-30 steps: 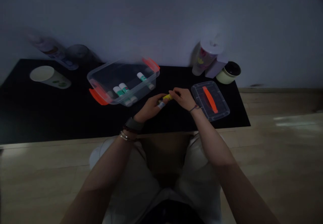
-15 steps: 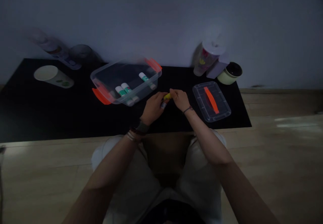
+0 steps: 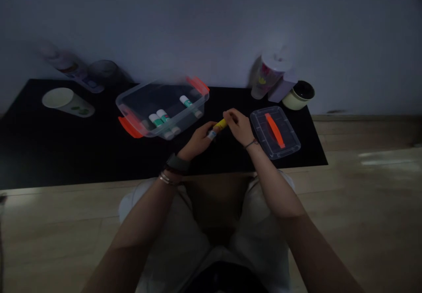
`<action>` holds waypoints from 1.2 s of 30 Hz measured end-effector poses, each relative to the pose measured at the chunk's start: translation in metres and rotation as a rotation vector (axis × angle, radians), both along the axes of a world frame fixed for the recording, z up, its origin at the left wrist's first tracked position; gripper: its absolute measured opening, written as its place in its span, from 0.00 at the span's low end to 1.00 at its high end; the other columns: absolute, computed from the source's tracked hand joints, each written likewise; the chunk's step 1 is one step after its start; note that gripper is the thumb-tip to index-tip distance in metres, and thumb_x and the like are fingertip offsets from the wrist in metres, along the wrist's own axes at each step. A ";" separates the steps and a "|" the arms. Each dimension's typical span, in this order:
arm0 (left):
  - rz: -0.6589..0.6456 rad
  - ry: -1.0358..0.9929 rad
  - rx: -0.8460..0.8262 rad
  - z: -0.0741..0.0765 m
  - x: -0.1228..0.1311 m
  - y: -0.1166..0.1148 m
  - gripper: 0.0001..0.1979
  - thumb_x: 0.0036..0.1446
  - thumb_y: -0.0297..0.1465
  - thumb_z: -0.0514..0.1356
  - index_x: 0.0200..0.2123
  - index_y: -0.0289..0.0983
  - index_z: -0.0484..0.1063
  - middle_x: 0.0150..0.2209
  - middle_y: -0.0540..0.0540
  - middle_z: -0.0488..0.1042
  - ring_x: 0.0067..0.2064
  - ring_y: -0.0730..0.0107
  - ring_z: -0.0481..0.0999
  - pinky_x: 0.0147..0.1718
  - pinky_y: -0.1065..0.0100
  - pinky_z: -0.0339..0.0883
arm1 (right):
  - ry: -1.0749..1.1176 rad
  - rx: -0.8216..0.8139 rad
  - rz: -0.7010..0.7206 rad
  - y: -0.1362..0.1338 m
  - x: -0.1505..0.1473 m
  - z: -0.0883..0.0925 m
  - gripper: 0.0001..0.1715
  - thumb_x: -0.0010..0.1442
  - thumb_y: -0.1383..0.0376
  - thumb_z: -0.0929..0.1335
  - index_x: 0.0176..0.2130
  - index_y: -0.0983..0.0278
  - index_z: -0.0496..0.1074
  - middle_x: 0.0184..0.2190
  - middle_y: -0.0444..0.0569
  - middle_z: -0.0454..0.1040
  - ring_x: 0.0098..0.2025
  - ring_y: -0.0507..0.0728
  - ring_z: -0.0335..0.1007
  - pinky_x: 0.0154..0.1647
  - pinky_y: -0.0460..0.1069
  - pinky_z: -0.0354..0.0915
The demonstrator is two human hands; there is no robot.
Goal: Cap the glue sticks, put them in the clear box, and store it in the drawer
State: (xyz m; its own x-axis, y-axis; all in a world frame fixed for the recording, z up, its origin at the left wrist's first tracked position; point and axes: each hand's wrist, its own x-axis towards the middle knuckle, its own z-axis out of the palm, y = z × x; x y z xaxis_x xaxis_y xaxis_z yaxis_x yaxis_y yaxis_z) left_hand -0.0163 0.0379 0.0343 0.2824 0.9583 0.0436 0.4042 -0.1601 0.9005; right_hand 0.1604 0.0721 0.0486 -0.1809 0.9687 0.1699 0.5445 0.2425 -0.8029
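Three white-and-green cylindrical sticks [image 3: 163,116] lie in an orange-latched clear plastic tub [image 3: 187,118] to the left, and an orange-handled clear plastic lid [image 3: 275,132] to the right, on the black worktop [image 3: 82,152]; between tub and lid, a slim yellow-and-white cylinder [image 3: 220,124] slants, yellow end pointing forward and right, the left hand [image 3: 198,141] gripping the white end, the right hand [image 3: 240,127] pinching the yellow one

No text, brand or number can be read, as the markings on the green-and-white sticks [image 3: 163,116] left of centre, the yellow stick [image 3: 220,125] nearer the middle and the bottle [image 3: 77,74] at far left are too small or blurred.
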 end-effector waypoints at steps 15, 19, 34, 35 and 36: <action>0.118 0.219 0.134 0.001 0.000 -0.008 0.20 0.63 0.39 0.56 0.54 0.35 0.72 0.45 0.42 0.79 0.41 0.61 0.78 0.40 0.64 0.69 | 0.104 -0.057 0.097 0.000 -0.001 0.005 0.23 0.66 0.48 0.64 0.33 0.63 0.72 0.25 0.41 0.68 0.29 0.51 0.62 0.31 0.46 0.56; 0.178 0.414 0.216 0.002 0.004 -0.011 0.20 0.65 0.37 0.55 0.57 0.37 0.71 0.49 0.41 0.80 0.46 0.58 0.79 0.43 0.64 0.69 | 0.050 -0.076 0.059 -0.002 -0.003 0.010 0.19 0.66 0.51 0.64 0.35 0.63 0.73 0.27 0.42 0.71 0.29 0.51 0.64 0.32 0.46 0.56; 0.126 0.423 0.298 0.004 0.006 -0.011 0.20 0.68 0.36 0.52 0.58 0.34 0.68 0.48 0.39 0.79 0.47 0.60 0.78 0.45 0.63 0.70 | 0.509 -0.309 0.091 0.000 -0.010 -0.006 0.32 0.51 0.39 0.72 0.40 0.63 0.71 0.31 0.44 0.73 0.30 0.51 0.66 0.29 0.46 0.63; 0.115 0.422 0.333 0.005 0.005 -0.011 0.21 0.68 0.37 0.53 0.59 0.34 0.67 0.50 0.38 0.78 0.49 0.58 0.78 0.48 0.61 0.70 | 0.534 -0.294 0.092 0.000 -0.010 -0.005 0.32 0.50 0.39 0.72 0.40 0.62 0.71 0.33 0.45 0.73 0.32 0.52 0.68 0.31 0.47 0.65; 0.122 0.438 0.383 0.007 0.004 -0.011 0.22 0.67 0.37 0.53 0.60 0.33 0.66 0.52 0.36 0.77 0.53 0.56 0.76 0.51 0.58 0.68 | 0.554 -0.278 0.079 0.000 -0.010 -0.005 0.32 0.50 0.39 0.72 0.40 0.61 0.70 0.34 0.45 0.73 0.35 0.53 0.69 0.32 0.47 0.66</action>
